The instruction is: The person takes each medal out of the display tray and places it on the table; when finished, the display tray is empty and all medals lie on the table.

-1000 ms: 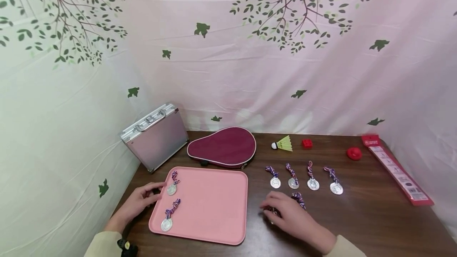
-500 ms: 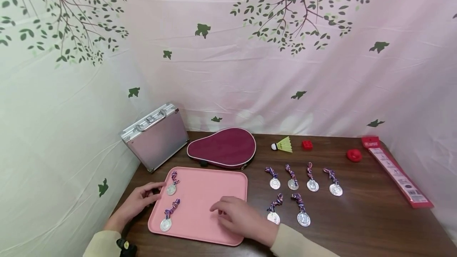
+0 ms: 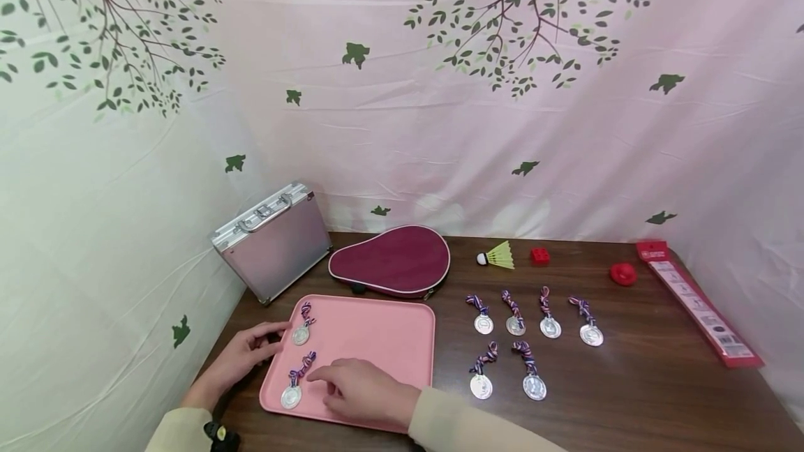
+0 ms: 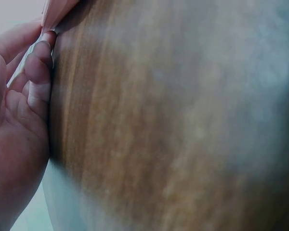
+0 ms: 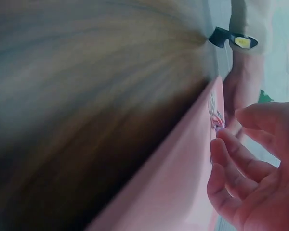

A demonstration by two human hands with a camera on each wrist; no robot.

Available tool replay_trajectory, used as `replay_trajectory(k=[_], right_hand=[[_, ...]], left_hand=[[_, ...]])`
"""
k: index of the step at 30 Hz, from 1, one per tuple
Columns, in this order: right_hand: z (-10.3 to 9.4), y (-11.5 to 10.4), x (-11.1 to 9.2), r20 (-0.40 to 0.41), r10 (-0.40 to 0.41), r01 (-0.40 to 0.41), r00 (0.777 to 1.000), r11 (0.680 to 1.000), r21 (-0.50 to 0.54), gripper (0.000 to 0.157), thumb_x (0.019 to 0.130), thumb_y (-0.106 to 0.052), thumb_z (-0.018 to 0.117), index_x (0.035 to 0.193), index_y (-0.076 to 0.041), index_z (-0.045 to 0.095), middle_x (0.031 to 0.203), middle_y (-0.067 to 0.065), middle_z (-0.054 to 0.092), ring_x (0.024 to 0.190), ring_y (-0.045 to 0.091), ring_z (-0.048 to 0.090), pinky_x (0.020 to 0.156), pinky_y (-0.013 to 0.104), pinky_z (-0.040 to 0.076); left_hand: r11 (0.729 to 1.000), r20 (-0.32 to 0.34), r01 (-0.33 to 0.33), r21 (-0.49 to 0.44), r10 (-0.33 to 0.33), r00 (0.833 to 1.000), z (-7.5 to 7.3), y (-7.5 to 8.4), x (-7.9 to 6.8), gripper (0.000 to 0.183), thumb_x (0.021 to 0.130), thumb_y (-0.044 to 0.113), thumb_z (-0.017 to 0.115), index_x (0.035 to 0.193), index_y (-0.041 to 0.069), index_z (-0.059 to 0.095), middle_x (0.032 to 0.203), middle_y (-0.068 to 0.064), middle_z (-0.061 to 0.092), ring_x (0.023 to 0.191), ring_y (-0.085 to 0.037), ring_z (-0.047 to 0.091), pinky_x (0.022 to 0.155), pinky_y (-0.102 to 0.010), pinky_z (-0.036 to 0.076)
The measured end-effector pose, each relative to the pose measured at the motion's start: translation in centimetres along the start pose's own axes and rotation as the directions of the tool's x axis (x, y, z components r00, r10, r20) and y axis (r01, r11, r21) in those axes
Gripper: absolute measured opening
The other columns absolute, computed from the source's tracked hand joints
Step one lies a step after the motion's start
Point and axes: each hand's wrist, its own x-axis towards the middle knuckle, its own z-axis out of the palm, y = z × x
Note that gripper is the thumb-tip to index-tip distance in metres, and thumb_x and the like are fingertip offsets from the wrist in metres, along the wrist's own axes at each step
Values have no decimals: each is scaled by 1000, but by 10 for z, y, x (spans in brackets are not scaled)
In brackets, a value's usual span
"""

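Observation:
Two silver medals with knotted striped ribbons lie at the left of the pink tray (image 3: 377,326), a far medal (image 3: 301,335) and a near medal (image 3: 291,396). My right hand (image 3: 361,389) is over the tray's near part, fingertips close to the near medal's ribbon (image 3: 304,367). In the right wrist view its thumb and loosely bent fingers stand apart, with the ribbon (image 5: 216,119) just beyond them. My left hand (image 3: 241,354) rests its fingers on the tray's left rim; the left wrist view shows those fingers (image 4: 38,72) at the tray edge (image 4: 58,12).
Several more medals (image 3: 481,386) lie in two rows on the brown table right of the tray. Behind stand a silver case (image 3: 283,250) and a maroon paddle-shaped bag (image 3: 396,260). Farther right are a yellow shuttlecock (image 3: 499,255), red brick (image 3: 539,255), small red hat (image 3: 623,273) and long red package (image 3: 697,305).
My right hand has moved left from the table medals, across the tray, to beside the near medal on it. The table medals it covered now show. My left hand has stayed at the rim.

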Motion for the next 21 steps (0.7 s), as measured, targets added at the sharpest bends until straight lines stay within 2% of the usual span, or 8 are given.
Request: replay_trajectory(k=[4, 9, 11, 14, 17, 21], right_hand=[[12, -11, 16, -23, -15, 15, 1000, 1000, -6, 37, 88, -22, 63, 125, -28, 62, 73, -19, 51, 67, -7, 44, 72, 11, 38], [29, -21, 29, -97, -6, 1, 995, 999, -50, 31, 86, -21, 64, 117, -26, 68, 86, -19, 63, 78, -11, 52, 73, 12, 43], [34, -25, 32, -116, 19, -28, 993, 996, -81, 28, 87, -23, 65, 114, -26, 69, 89, -19, 65, 83, -10, 56, 74, 14, 45], [38, -31, 35, -147, 56, -76, 988, 988, -134, 25, 87, -28, 66, 112, -28, 69, 92, -18, 67, 83, -5, 60, 69, 16, 46], [39, -37, 39, -168, 84, -117, 982, 974, -193, 22, 86, -33, 67, 108, -30, 68, 88, -17, 67, 75, 1, 61, 60, 21, 44], [45, -41, 44, -178, 116, -162, 977, 948, -272, 19, 86, -39, 67, 104, -33, 68, 80, -14, 66, 65, 7, 58, 51, 26, 40]], left_hand=[[1000, -11, 4, -2, -4, 1000, 0, 1, 0, 42, 87, 27, 70, 127, 20, 61, 111, -9, 59, 71, -21, 49, 57, -27, 41], [1000, -2, 4, -19, -4, 1000, 0, 24, -8, 40, 87, 20, 70, 126, 14, 61, 110, -12, 59, 69, -22, 48, 56, -26, 41], [1000, 3, -2, -17, 2, 1000, -1, 27, -9, 40, 87, 19, 70, 126, 12, 62, 109, -13, 59, 68, -22, 48, 56, -26, 41], [1000, -8, -16, -10, 16, 1000, 0, 15, -5, 40, 87, 20, 70, 126, 14, 62, 109, -12, 60, 67, -21, 47, 55, -26, 41], [999, -22, -41, 2, 41, 999, 0, 0, 0, 40, 87, 22, 70, 126, 17, 62, 108, -10, 60, 66, -19, 47, 54, -27, 41], [997, -25, -74, -5, 74, 997, 0, -4, 0, 41, 86, 24, 71, 126, 18, 62, 109, -9, 61, 65, -18, 48, 54, -27, 41]])
